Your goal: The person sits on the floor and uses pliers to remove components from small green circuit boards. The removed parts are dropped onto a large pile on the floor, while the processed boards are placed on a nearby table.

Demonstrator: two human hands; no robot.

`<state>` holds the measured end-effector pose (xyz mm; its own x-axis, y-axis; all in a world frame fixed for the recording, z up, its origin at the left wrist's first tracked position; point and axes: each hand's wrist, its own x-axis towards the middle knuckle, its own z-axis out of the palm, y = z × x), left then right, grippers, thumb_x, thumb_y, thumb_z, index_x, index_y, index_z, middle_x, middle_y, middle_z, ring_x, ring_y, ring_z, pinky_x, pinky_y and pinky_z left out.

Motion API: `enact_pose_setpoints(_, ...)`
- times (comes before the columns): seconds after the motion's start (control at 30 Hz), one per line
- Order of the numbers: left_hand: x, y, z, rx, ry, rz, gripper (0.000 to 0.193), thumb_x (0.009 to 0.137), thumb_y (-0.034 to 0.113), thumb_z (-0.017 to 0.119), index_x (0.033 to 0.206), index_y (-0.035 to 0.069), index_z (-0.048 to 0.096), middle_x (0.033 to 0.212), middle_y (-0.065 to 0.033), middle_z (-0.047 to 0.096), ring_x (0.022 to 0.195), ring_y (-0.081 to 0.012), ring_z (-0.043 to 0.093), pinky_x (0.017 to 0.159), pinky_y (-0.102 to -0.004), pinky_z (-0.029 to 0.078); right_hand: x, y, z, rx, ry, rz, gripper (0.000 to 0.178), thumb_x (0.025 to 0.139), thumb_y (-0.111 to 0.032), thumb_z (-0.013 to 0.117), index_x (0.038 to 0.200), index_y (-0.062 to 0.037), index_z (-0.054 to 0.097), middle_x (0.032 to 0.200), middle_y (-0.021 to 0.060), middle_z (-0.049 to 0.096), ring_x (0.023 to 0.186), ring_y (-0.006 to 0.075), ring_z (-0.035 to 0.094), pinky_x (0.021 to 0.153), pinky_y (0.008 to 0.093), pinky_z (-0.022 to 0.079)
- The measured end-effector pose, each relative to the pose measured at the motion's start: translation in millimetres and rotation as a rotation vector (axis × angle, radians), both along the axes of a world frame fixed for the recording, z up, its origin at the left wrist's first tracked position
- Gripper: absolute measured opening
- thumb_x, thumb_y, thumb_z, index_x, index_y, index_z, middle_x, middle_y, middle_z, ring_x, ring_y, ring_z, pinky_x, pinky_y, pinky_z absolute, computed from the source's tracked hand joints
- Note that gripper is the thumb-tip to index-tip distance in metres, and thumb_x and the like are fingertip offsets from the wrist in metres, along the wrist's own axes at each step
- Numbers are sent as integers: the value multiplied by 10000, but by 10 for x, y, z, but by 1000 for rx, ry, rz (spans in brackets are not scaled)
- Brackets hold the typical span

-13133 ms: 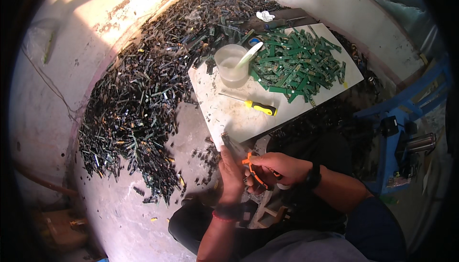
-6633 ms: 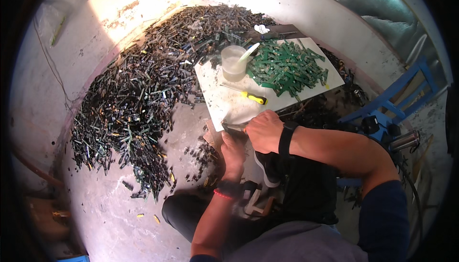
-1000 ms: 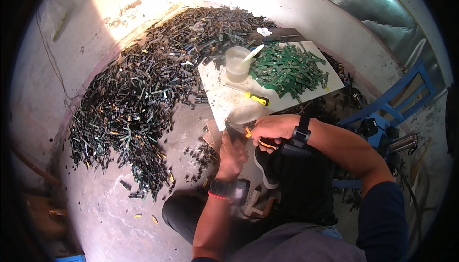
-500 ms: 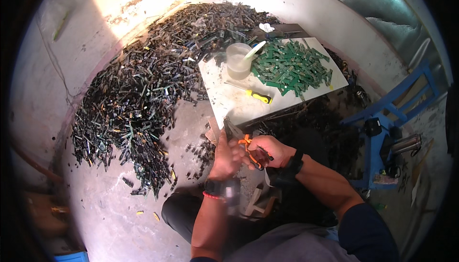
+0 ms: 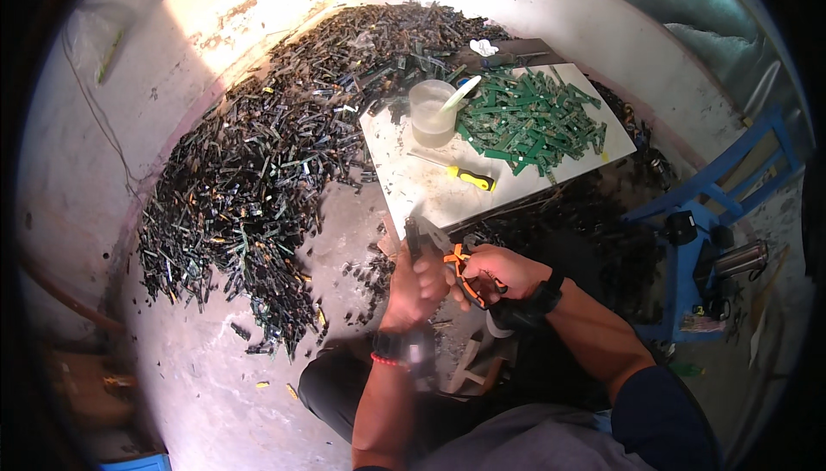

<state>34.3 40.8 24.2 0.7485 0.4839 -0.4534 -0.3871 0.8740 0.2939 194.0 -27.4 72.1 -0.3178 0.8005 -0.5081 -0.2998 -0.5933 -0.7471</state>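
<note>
Concrete floor [image 5: 258,385], dark scrap pile [image 5: 258,170] at 10 o'clock, white surface [image 5: 422,191] at 12. Left hand [image 5: 413,286] pinches a thin stiff strip [image 5: 413,234] upright; right hand [image 5: 495,269] closed on orange pliers [image 5: 465,269]. Strip looks light, brittle; hold low end.
</note>
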Motion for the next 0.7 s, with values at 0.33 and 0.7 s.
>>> enact_pose_setpoints(0.33, 38, 9, -117, 65, 150, 34, 511, 955, 566, 263, 644, 167, 338, 491, 52, 218, 391, -88, 157, 365, -242, 151, 81, -14, -150, 415, -736, 195, 150, 799, -121, 488, 889, -5, 517, 679, 106, 597, 539, 186, 546, 490, 307, 429)
enact_pose_setpoints(0.7, 73, -41, -10, 69, 260, 92, 498, 925, 588, 359, 665, 163, 347, 501, 51, 215, 398, -90, 159, 369, -246, 146, -69, -63, -118, 639, -1653, 206, 205, 754, -168, 572, 842, 8, 518, 740, 170, 593, 692, 334, 607, 630, 416, 491)
